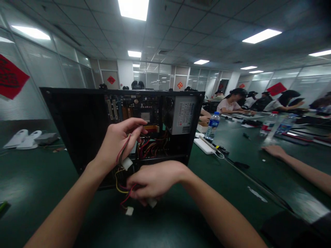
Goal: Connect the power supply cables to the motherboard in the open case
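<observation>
In front of me an open black computer case (77,91) stands on the green table, its inside facing me. A motherboard with a square chip (145,117) sits at its back, and a silver power supply (184,115) fills the upper right corner. My left hand (117,137) is closed on red and dark power cables with a white connector (127,163) hanging below. Lower down, my right hand (157,181) is closed around more thin cables; red and yellow wires and a white plug (129,211) dangle from it. More coloured wires (152,146) lie bundled inside the case.
Right of the case stand a water bottle (213,125) and a white power strip (205,144). Another person's arm (297,163) rests on the table at right. White slippers (23,138) and a grey box (46,138) lie at left. Several people sit farther back.
</observation>
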Demonstrator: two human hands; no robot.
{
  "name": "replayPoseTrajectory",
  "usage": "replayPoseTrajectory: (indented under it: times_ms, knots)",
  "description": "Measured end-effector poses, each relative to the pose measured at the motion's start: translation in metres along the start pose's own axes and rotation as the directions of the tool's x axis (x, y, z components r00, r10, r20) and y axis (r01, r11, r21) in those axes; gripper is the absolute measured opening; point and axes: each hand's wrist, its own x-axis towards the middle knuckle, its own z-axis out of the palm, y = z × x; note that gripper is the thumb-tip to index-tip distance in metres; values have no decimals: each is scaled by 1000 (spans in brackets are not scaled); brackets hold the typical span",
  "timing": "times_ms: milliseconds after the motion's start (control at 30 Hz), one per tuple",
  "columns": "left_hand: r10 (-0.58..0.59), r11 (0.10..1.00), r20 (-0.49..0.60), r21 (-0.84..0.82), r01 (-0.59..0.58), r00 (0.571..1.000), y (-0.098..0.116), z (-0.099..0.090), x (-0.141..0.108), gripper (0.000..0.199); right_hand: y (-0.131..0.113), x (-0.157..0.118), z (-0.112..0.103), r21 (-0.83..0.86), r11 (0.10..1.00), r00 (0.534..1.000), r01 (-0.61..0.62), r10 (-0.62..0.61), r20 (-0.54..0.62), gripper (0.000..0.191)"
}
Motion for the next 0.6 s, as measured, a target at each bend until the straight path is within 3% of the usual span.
replayPoseTrajectory:
  times_ms: [67,100,167,233,300,400,467,600]
  knots:
    - [12,1000,75,8,-13,997,-2,-5,1,29,-2,-23,-12,-8,999,964,-50,46,-262,10]
    - [17,1000,119,13,-18,993,-2,-6,2,28,-2,-34,-19,12,999,904,-50,50,-425,11]
    - [15,1000,200,-10,-13,980,-1,-6,2,30,0,-52,-30,48,999,710,-3,36,-704,13]
    - [-18,993,264,-110,49,964,3,-1,2,36,1,-61,-38,17,1000,486,-13,21,-874,14]
    - [-90,954,343,-240,180,935,5,6,1,47,2,-61,-43,-39,997,292,-60,-19,-956,16]
    - [-199,867,468,-325,377,861,3,16,-1,59,5,-50,-46,-143,989,86,-48,-139,-987,21]
    - [-234,828,510,-342,444,828,-2,21,-2,63,9,-41,-47,-188,982,27,8,-188,-982,27]
    - [-278,747,507,-420,516,816,-9,28,-2,49,21,-29,-50,-208,968,42,138,-215,-976,34]
